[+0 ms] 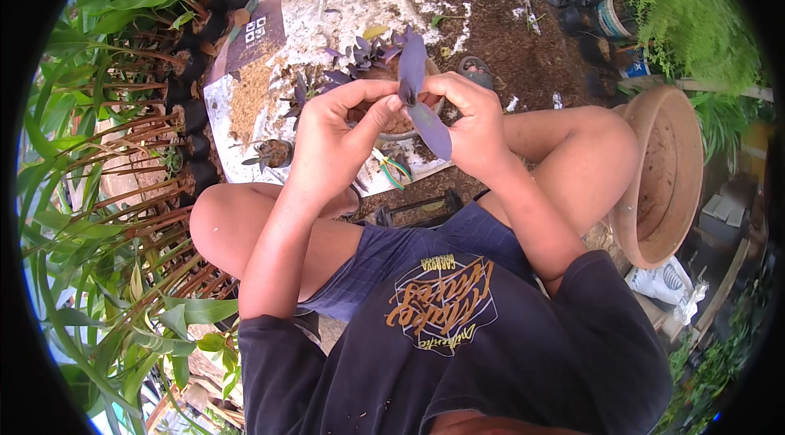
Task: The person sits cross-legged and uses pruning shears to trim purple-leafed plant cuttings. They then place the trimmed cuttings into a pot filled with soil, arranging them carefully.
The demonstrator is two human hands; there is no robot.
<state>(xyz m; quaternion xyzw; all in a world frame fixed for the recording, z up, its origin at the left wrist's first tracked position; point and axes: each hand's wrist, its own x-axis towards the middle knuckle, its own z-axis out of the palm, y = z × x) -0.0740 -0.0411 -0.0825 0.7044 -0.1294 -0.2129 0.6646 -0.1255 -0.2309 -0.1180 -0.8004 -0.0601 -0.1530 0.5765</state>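
Observation:
My left hand (340, 128) and my right hand (469, 119) meet over a round pot (398, 136). Between their fingertips is a purple-leaved plant cutting (412, 67), one long leaf pointing up and another hanging down by my right hand. Which fingers bear on the stem is partly hidden by the leaves. Brown soil shows inside the pot below, and more purple cuttings (366, 53) lie around its far and left rim. Pliers with green and yellow handles (391, 170) lie on the sheet just below the pot.
A soil-strewn printed sheet (214, 98) spreads ahead, with a small potted plant (273, 154) at its left. Potted leafy plants line the left side. A large clay pot (687, 177) stands by my right knee, near a white sack (662, 281). A sandal (475, 70) is beyond my right hand.

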